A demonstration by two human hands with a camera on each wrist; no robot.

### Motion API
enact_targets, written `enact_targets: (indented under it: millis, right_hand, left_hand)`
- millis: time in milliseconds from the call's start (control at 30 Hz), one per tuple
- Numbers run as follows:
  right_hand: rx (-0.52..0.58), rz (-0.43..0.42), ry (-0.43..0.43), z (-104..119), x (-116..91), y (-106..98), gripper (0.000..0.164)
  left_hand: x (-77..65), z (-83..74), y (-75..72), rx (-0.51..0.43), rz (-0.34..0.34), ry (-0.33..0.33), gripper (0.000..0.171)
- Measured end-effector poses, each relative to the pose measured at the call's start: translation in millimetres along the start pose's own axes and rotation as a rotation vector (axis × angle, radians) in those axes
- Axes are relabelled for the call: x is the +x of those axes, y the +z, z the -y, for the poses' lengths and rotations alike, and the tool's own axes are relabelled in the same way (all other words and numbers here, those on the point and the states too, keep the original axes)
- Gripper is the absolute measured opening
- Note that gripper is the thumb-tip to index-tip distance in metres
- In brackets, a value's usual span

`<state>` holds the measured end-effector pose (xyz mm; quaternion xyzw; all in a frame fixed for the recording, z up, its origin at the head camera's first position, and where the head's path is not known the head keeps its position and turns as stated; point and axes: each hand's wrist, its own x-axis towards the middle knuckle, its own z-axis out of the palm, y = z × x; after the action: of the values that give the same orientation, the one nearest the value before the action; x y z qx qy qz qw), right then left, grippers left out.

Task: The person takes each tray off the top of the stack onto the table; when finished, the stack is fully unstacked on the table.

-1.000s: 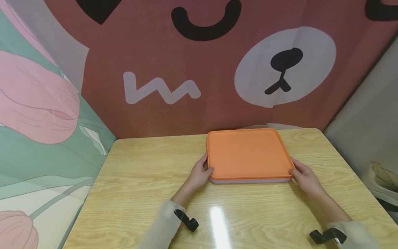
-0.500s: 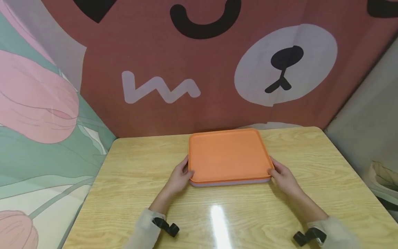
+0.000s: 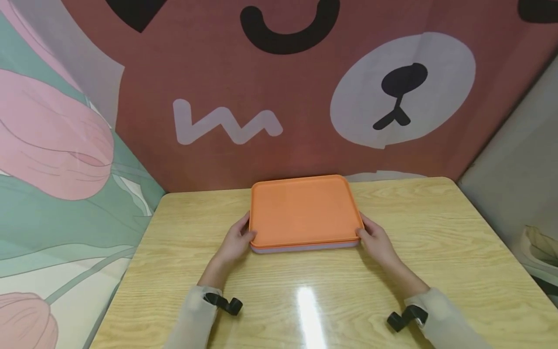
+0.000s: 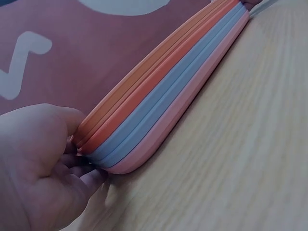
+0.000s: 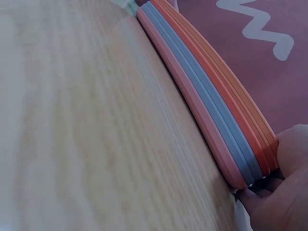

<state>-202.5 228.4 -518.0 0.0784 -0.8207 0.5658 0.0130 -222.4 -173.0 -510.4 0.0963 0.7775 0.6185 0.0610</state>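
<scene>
A stack of rectangular trays lies near the back edge of the table, the orange tray on top. In the left wrist view its layered rims show orange, red-orange, then blue trays, with a pink tray at the bottom. My left hand grips the near left corner, thumb on the top rim and fingers at the side and below. At the near right corner my right hand holds the stack the same way. I cannot tell whether the bottom tray touches the table.
The light wood table ends at a reddish-brown printed cloth at the back. A green cloth with pink tulips hangs on the left. A grey wall borders the right side.
Both hands have moved left together, carrying the stack of trays from right of centre to about the middle of the table's back edge. The grip looks the same throughout.
</scene>
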Motion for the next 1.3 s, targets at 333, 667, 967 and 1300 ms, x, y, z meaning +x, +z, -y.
enact_targets:
  millis: [333,667,967,1300]
  right_hand:
    - [0.009,-0.025,0.041,-6.5,14.9,6.0,0.054]
    - [0.028,-0.023,0.056,-4.1,14.2,6.5,0.054]
    - [0.079,-0.016,0.078,-3.2,11.6,5.1,0.056]
    - [0.111,0.004,0.077,-9.0,12.1,3.1,0.058]
  left_hand:
    - [10.7,3.3,-4.5,-0.040,-0.028,0.021,0.064]
    - [12.4,4.5,-3.8,-0.048,-0.040,0.010,0.064]
    - [11.4,3.1,-2.5,-0.019,-0.052,0.009,0.062]
    - [12.1,6.2,-0.2,-0.051,-0.069,0.030,0.061]
